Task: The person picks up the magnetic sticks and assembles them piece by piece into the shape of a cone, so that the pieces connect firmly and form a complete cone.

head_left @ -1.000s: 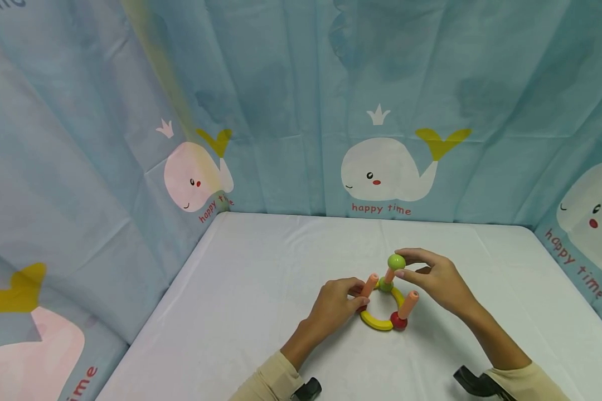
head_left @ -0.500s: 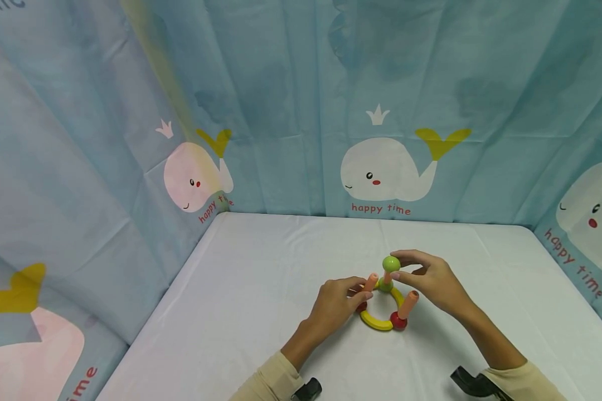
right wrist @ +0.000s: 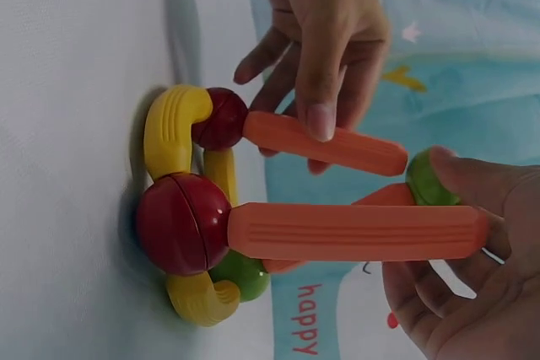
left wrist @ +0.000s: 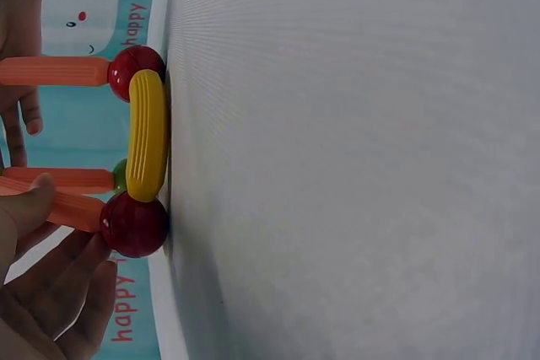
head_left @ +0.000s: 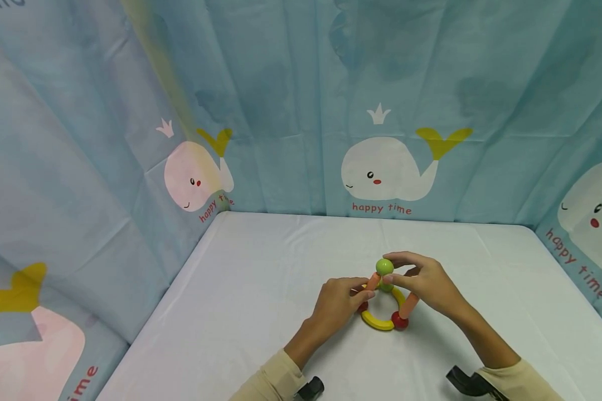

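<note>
On the white table lies a toy ring of curved yellow pieces [head_left: 377, 322] joined by two red balls [right wrist: 181, 223] and a green ball [right wrist: 245, 280]. Orange ribbed sticks rise from these balls. My left hand [head_left: 335, 303] pinches the left stick [right wrist: 371, 152] between thumb and fingers. Thumb and fingers of my right hand [head_left: 428, 278] grip a second green ball [head_left: 384, 267], at the upper end of the rear stick [right wrist: 386, 195] and close beside the left stick's tip. The right stick [right wrist: 359, 232] stands free in front and partly covers the rear one.
White cloth covers the table [head_left: 261, 267] around the toy. Blue curtains [head_left: 291, 111] printed with whales hang close behind its far edge and along both sides. A black strap piece [head_left: 474, 384] sits at the right sleeve, another [head_left: 311, 388] at the left.
My right hand has moved left and slightly down with the upper green ball, bringing it close to the left stick's tip. My left hand and the ring stay almost in place.
</note>
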Demonstrator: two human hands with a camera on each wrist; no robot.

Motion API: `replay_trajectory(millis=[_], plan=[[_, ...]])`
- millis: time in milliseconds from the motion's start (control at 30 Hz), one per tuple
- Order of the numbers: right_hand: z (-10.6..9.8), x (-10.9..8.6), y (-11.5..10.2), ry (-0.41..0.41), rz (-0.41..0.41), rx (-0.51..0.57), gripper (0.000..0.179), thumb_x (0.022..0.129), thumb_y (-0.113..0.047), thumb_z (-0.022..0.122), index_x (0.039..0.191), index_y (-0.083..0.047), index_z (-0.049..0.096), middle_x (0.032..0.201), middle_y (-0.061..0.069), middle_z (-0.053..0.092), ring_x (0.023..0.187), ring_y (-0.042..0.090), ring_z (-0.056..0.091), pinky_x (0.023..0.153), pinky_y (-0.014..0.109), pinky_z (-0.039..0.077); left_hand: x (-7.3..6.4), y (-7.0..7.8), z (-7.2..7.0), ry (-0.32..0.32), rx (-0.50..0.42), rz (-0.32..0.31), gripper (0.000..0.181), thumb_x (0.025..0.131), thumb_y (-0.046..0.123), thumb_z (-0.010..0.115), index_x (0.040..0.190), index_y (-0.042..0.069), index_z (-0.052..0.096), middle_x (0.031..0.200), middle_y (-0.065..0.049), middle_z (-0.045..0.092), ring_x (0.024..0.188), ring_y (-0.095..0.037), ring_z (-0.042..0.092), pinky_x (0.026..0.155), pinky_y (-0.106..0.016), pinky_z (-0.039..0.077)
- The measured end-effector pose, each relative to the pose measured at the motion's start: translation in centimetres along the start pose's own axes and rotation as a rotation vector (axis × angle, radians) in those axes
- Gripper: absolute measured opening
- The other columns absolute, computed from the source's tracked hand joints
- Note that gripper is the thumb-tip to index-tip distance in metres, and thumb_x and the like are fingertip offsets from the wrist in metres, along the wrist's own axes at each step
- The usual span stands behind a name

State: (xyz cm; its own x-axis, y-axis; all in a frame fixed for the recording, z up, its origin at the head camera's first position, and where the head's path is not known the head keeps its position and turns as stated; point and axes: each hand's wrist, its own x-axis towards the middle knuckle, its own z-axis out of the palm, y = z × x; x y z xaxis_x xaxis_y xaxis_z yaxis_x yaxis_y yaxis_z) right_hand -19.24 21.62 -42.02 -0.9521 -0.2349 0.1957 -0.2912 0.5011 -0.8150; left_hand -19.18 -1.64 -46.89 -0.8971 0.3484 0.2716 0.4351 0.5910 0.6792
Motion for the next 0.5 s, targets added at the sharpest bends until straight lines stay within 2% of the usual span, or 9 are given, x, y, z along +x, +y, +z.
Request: replay_trajectory(millis=[233,500], plan=[[0.21,0.0,-0.24,0.008,-0.038,-0.033,0.043,0.091,-0.032,0.086,0.13,-0.02,0.074,0.122,-0.003,0.076,0.104,0.017,0.067,0.086,0.028,0.056,0.05,0.06,0.06,0.018,0.062,0.043,0.035,0.099,0.035,0.076,0.128,0.017,0.079,0.106,0.003,0.082,0.092,-0.002,0.076,0.079,-0.015,0.056],[0.29,-0.03,-0.09,0.012,-0.041,-0.051,0.043,0.092,-0.031,0.085,0.132,-0.02,0.073,0.124,-0.004,0.076,0.108,0.014,0.066,0.088,0.027,0.056,0.07,-0.06,0.16,0.006,0.049,0.025,0.033,0.099,0.034,0.077,0.128,0.018,0.079,0.103,0.005,0.081,0.09,-0.001,0.076,0.079,-0.016,0.056]])
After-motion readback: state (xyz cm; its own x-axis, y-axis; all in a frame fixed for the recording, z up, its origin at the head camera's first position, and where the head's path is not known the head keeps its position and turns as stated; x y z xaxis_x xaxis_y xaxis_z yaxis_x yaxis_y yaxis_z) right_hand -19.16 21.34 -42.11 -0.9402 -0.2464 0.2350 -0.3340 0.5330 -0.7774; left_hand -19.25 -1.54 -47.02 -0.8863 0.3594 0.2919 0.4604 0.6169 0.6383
